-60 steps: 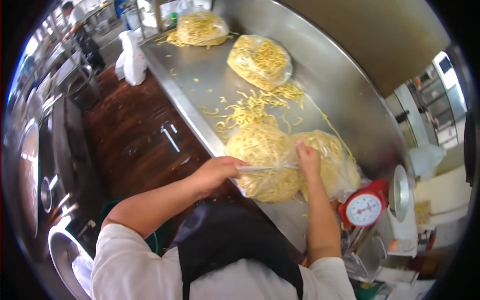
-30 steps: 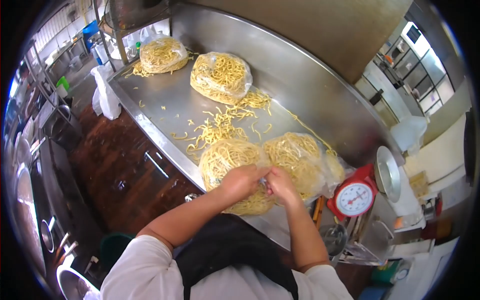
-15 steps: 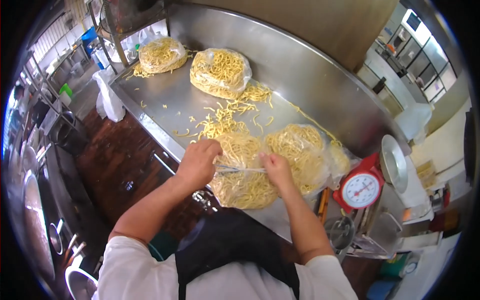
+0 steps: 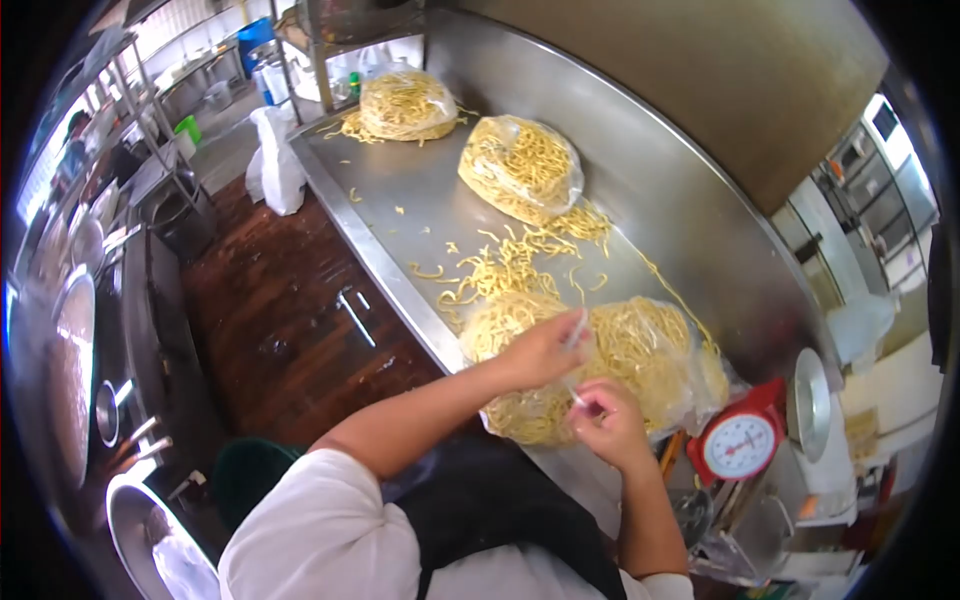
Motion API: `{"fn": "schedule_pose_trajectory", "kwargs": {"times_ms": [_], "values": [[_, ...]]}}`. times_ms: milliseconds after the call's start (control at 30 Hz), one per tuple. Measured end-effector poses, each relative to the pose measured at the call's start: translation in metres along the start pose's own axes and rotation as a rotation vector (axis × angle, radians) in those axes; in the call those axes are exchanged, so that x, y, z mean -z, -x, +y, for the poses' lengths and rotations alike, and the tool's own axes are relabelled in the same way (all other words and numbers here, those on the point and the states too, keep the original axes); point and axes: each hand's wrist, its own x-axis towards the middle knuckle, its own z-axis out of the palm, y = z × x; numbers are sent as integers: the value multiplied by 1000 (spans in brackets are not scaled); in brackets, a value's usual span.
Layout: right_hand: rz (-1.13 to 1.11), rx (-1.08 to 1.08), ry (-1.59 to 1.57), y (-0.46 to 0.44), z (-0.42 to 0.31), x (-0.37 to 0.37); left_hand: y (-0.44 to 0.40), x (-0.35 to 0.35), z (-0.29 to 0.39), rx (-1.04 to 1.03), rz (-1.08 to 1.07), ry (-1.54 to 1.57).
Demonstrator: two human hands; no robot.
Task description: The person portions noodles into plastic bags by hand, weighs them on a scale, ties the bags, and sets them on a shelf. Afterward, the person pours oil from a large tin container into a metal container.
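Four clear bags of noodles sat on a steel table (image 4: 400, 170): two far, two near. We saw both bare hands at the near-left bag (image 4: 495, 325), w/ fingers partly hiding it. The left hand (image 4: 548, 352) was closed, pinching a thin pale strip (image 4: 576, 334) above the bag; the right hand (image 4: 610, 420), nearer us, was curled closed, seemingly on the strip's other end.

Progress, as we judged it: filling looked done on this bag, & tying was prob. underway. We couldn't make out a finished knot, so fastening seemed the part left.

The near-right bag (image 4: 650, 350) lay full just beside it, btwn it & a red scale (image 4: 740, 447). The far-left bag (image 4: 407, 105) & far-right bag (image 4: 520, 168) were full too; we couldn't tell if any of these three were sealed. Loose noodles (image 4: 505, 270) lay btwn the near & far bags, so some stuff was unbagged, w/ more strands by the far-left bag.
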Motion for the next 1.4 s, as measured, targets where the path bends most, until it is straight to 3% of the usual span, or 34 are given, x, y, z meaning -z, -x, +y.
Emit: {"fn": "schedule_pose_trajectory", "kwargs": {"times_ms": [100,200,400,500,600,700,800,900,1000,1100,1200,1233,1300,1400], "values": [[294,327,448,-23,1,3,-2,0,12,-58,-306,-519],[251,169,313,-18,21,-5,-2,-4,-38,-250,-341,-383],[257,117,191,-16,15,-19,11,-2,6,12,-101,-377],[267,-3,104,-18,22,-25,12,-6,-3,-164,0,-568],[106,-223,353,-28,21,-14,15,-9,-1,-183,16,-645],[62,-281,391,-33,45,-14,16,-5,1,-277,-91,-743],[-148,-506,115,-37,41,-1,22,1,-6,-437,-116,-717],[-203,-710,-392,-34,38,1,22,-1,-11,-383,-81,-661],[-207,-762,-408,-32,12,4,20,-4,-4,-273,-97,-703],[-143,-696,-444,-28,0,-8,15,7,7,-151,-334,-754],[211,-217,-205,-12,84,-36,11,36,4,-240,-187,-1000],[232,-241,-161,-4,95,-39,3,61,10,-332,19,-986],[263,-261,-54,-7,104,-33,17,68,14,-390,-151,-1035],[137,-383,-1,-2,89,-28,12,62,14,-95,-373,-848]]}}
